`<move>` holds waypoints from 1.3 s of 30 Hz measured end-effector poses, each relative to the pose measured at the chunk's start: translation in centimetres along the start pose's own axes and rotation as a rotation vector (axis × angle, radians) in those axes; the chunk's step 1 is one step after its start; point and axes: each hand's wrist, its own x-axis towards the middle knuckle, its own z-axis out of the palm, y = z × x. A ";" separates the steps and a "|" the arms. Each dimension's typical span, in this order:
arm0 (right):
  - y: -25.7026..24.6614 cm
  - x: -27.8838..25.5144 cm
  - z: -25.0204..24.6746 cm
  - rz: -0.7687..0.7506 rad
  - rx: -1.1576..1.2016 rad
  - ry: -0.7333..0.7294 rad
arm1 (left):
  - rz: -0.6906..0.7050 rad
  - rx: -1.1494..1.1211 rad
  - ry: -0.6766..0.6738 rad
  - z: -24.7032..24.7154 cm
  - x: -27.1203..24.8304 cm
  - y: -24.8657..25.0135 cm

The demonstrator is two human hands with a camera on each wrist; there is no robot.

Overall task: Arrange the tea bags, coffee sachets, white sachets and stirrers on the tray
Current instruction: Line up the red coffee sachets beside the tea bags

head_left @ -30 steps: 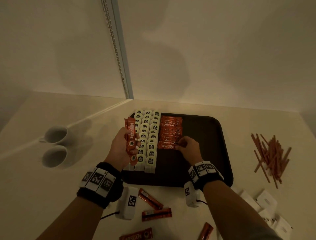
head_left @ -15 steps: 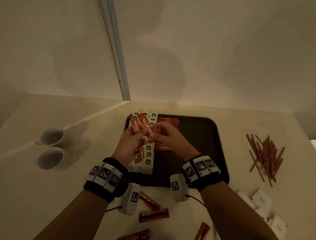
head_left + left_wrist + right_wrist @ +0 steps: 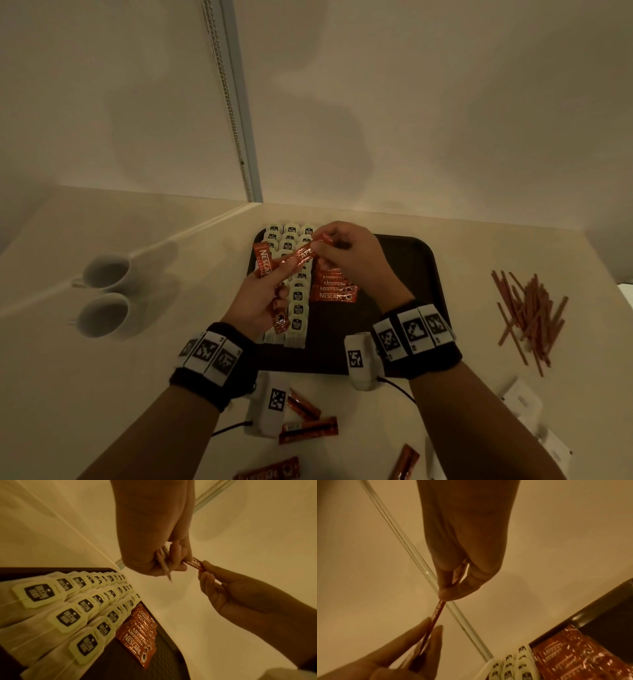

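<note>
Now, coffee sachet (image 3: 306, 254) slanted — right hand (image 3: 349, 253) pinching far end, left hand (image 3: 260, 294) near.

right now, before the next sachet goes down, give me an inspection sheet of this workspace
surface: pale table, dim light.
job's things: dark tray holds rows of tea bags and a stack of coffee sachets; more coffee sachets lie loose on the table near the person; stirrers in a heap and white sachets lie off the tray, to the right.
clutter: two white cups left of the tray.
grippers: left hand grips a bunch of sachets; right hand pinches one sachet of that bunch.
cables: a black cable at the right wrist device, another at the left.
surroundings: plain wall, bead chain hanging.
</note>
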 end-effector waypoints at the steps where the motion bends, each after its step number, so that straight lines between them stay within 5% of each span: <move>1: -0.2 0.0 -0.1 -0.003 -0.015 -0.007 | 0.005 -0.007 -0.002 0.0 0.0 0.0; 18: 1.2 -0.5 -2.3 0.095 -0.004 -0.095 | 0.193 0.238 0.056 0.2 0.0 0.7; 22: 3.7 -0.8 -3.4 0.122 -0.116 -0.076 | 0.124 0.249 0.048 -0.2 0.1 0.8; 27: 8.7 -1.9 -3.9 0.253 -0.282 -0.046 | -0.042 -0.016 0.003 -1.3 0.6 1.3; 39: 14.0 -2.7 -1.2 0.468 -0.252 0.022 | 0.003 0.043 0.064 -2.0 0.4 0.9</move>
